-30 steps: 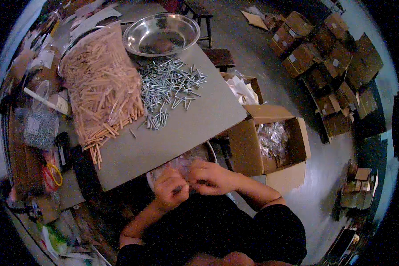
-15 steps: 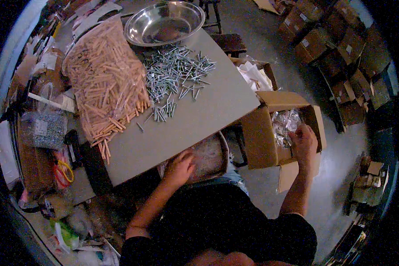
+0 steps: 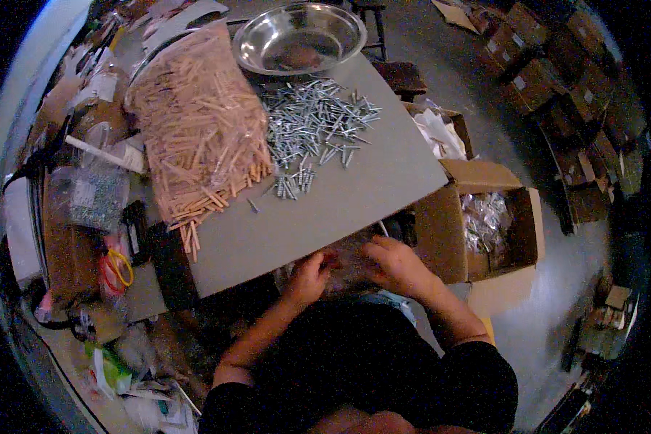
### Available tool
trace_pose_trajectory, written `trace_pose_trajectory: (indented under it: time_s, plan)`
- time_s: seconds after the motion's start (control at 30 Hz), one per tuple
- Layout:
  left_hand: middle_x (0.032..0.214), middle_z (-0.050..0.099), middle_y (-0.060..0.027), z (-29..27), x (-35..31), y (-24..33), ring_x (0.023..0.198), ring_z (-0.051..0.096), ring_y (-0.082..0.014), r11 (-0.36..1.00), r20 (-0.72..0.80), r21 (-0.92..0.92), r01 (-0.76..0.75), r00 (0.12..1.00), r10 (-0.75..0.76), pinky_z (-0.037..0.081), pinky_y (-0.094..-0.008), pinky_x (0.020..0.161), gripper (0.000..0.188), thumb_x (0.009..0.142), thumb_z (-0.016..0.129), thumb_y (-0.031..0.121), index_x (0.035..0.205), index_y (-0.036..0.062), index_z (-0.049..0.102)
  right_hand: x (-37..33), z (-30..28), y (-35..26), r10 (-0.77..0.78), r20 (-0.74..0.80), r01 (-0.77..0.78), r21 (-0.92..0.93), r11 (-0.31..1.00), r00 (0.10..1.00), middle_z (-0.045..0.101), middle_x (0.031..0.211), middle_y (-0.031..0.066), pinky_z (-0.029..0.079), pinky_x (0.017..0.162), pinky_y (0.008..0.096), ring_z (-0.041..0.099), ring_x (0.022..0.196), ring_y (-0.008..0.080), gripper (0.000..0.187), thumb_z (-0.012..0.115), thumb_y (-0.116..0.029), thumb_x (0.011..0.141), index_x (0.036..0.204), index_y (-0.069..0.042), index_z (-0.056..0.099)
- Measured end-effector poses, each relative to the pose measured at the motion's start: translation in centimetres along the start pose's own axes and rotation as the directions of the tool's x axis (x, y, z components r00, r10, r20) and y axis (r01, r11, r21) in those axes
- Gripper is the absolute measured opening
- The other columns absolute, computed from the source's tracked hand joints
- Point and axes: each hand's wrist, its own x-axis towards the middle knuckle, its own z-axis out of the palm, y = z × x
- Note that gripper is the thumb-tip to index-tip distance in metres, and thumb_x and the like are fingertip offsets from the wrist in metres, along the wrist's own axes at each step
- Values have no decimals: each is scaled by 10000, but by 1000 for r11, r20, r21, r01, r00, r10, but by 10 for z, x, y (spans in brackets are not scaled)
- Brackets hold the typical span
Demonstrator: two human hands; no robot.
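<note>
Beside the table (image 3: 318, 220), the left hand (image 3: 309, 279) and right hand (image 3: 398, 266) curl; I cannot tell either grip's hold. Knuckles, so close, could bump its edge.

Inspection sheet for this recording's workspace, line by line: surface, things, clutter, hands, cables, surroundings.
Surface: grey table, partly covered.
Things: bag of wooden sticks, some spilling out; loose metal fasteners; metal basin; open cardboard box holding clear packets.
Clutter: plastic tub, red and yellow loops, far left.
Hands: left hand and right hand apart at the table's near edge, fingers curled; contents unclear.
Cables: nothing clearly seen.
Surroundings: piled cartons, right; dark stool beyond the table.
</note>
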Motion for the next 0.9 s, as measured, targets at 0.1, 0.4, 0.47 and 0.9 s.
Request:
trace_pose_trajectory:
  time_s: [0.1,0.4,0.47,0.9]
  plan:
    - [926,638,-149,-2,-12,-3,864,612,-263,982,-71,-158,-109,993,98,473,-358,791,158,863,569,139,943,10,613,18,-2,-25,-127,-54,134,150,980,990,577,887,138,490,686,404,570,823,340,225,675,-152,749,930,-52,587]
    - [811,646,-58,-33,-40,13,776,598,-163,974,11,-191,124,992,-124,476,-304,701,183,840,644,206,890,31,664,126,12,-80,-356,-78,352,-62,934,931,577,958,141,486,762,402,566,907,335,221,599,-109,740,950,-46,578]
    - [801,642,-51,-33,-43,17,765,595,-155,933,-68,-359,40,995,-69,475,-298,701,169,833,658,202,865,36,670,153,28,-92,-412,-68,402,-129,907,909,566,991,135,479,785,396,553,943,323,227,577,-95,728,949,-40,577]
    - [816,666,-60,-67,-69,16,780,608,-135,895,10,-429,121,992,-130,488,-284,752,112,765,722,145,753,50,664,149,58,-112,-497,13,461,-395,794,868,513,1090,125,429,869,391,496,986,296,353,553,-150,705,1026,-4,568]
